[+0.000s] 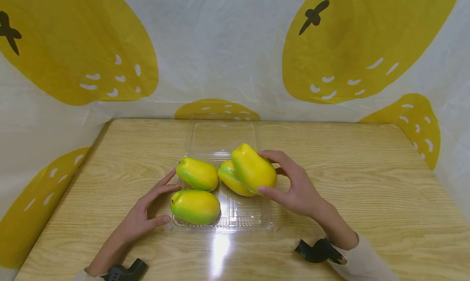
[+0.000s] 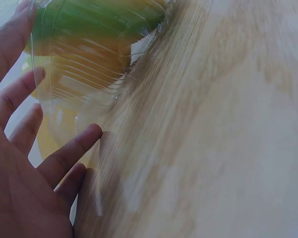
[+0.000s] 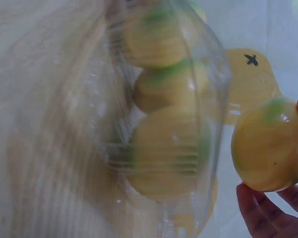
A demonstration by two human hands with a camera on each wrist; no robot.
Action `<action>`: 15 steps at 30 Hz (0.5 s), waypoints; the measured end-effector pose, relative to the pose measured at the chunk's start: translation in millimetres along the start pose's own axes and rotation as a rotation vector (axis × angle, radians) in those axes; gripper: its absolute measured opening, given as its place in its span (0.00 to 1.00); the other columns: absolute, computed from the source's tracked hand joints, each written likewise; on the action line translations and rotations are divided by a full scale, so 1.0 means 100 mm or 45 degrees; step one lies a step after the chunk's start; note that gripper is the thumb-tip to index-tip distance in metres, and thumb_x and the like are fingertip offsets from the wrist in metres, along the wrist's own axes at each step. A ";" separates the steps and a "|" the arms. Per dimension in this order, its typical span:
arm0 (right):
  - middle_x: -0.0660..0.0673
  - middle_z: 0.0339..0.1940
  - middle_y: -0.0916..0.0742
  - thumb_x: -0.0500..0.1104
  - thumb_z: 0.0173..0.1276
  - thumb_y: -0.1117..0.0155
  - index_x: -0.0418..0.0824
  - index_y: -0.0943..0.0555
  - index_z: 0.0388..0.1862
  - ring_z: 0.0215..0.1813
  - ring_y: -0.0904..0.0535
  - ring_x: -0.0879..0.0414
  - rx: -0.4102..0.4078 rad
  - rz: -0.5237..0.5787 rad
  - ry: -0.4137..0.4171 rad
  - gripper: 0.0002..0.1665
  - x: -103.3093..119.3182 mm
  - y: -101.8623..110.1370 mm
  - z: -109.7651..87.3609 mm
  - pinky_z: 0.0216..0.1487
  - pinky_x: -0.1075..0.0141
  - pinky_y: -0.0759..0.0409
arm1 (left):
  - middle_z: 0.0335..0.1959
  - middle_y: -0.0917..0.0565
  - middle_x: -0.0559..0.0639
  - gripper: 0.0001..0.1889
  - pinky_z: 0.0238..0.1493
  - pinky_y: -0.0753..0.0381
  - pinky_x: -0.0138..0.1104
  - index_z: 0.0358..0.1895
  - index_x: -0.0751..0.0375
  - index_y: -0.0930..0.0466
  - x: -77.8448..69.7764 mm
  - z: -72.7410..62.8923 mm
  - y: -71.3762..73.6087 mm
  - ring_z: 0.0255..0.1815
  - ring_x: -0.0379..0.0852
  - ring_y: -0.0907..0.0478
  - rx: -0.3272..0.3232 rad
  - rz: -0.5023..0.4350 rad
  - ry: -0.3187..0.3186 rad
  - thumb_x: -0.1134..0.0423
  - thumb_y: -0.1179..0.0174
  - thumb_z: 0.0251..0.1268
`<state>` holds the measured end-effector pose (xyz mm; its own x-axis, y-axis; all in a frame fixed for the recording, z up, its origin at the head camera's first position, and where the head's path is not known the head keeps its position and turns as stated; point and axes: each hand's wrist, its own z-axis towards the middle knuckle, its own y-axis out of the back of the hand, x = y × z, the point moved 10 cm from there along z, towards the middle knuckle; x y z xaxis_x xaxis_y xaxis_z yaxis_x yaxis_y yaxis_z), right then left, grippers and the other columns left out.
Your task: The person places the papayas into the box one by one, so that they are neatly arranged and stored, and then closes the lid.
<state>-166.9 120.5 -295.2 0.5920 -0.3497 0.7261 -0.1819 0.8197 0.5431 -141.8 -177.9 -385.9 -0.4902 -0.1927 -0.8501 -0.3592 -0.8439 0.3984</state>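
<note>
- Evidently the held fruit, yellow with green streaks, is raised over the right half of the clear container; the right hand grips it from the container's right side, thumb on the near flank and fingers on the far one.
- The left hand is at the container's left edge with fingers spread wide and nothing in their grasp; whether the fingertips press the plastic, I cannot tell.
- The fruit's skin looks smooth, glossy and firm, so I would expect a slippery surface with little give. Its weight cannot be read; an unstrained hold suggests it is manageable one-handed.
- The best hold is probably across the plump middle, thumb opposite fingers, since the tapering end offers less to grasp.
- The container itself seems light and thin-walled, likely to flex or slide if knocked; steadying it by the rim would be gentler than squeezing a side.
- Only the head view shows the layout clearly: the lid laid back beyond the container, two fruits in its left half, and a partly covered fruit in its right half.
- The right wrist view adds what the head view hides: a gap between the held fruit and the container's rim, plus a dark speck on the skin.
- The left wrist view alone brings the container's ribbed wall up close.
</note>
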 end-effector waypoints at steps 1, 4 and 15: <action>0.50 0.62 0.24 0.36 0.52 0.26 0.46 0.32 0.67 0.60 0.27 0.53 0.010 -0.005 0.014 0.43 0.02 -0.02 0.00 0.48 0.56 0.20 | 0.76 0.48 0.59 0.36 0.70 0.57 0.29 0.65 0.67 0.32 0.00 0.00 0.00 0.75 0.56 0.55 0.000 -0.003 0.000 0.71 0.31 0.48; 0.49 0.62 0.24 0.39 0.51 0.25 0.45 0.32 0.66 0.60 0.28 0.53 0.038 -0.027 0.070 0.43 0.07 -0.09 -0.01 0.50 0.57 0.21 | 0.76 0.48 0.59 0.35 0.70 0.57 0.29 0.65 0.67 0.32 0.01 0.00 0.00 0.76 0.56 0.55 -0.001 -0.004 0.006 0.71 0.31 0.48; 0.43 0.61 0.24 0.57 0.62 0.33 0.40 0.30 0.65 0.60 0.28 0.49 0.085 -0.039 0.310 0.37 0.25 -0.24 -0.07 0.54 0.60 0.25 | 0.76 0.48 0.58 0.35 0.70 0.57 0.29 0.65 0.67 0.32 0.01 0.00 0.01 0.75 0.56 0.55 -0.002 -0.006 0.007 0.68 0.31 0.50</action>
<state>-142.0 95.6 -293.4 0.7682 -0.2481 0.5902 -0.2073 0.7758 0.5959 -142.9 -178.6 -386.1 -0.4844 -0.1911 -0.8537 -0.3604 -0.8456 0.3938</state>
